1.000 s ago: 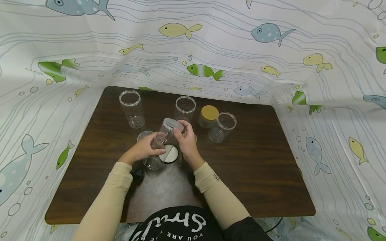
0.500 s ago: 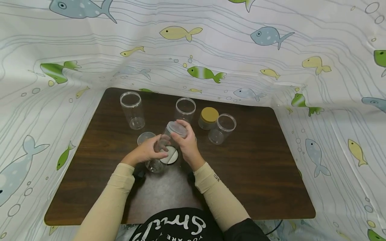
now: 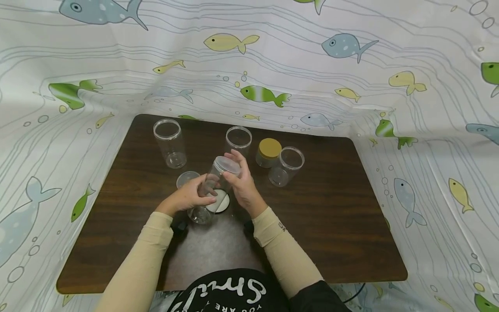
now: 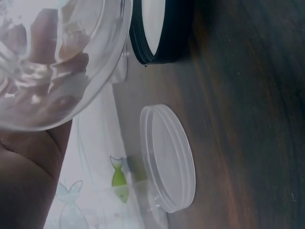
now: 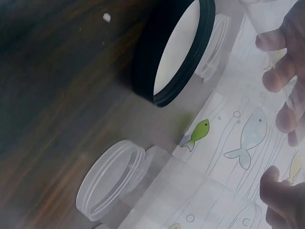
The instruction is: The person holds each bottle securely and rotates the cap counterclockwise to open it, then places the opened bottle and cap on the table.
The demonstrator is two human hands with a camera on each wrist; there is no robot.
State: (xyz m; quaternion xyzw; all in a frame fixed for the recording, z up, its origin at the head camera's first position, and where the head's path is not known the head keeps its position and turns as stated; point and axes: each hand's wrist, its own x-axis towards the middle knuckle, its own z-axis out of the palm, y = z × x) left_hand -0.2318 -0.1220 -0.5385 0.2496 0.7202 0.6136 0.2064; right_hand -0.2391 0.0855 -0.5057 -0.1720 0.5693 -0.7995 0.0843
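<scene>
Left hand (image 3: 186, 196): fingers curled round clear cylindrical plastic jar (image 3: 215, 177). Right hand (image 3: 244, 187): curved loosely round its translucent disc-shaped lid (image 3: 228, 164). Between hands, below: black white-lined round lid (image 5: 175, 53).

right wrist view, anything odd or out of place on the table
One thing: a small white speck shows on the brown tabletop, apart from the black lid. It looks stray, though it is too small to identify. No spill shows.
</scene>
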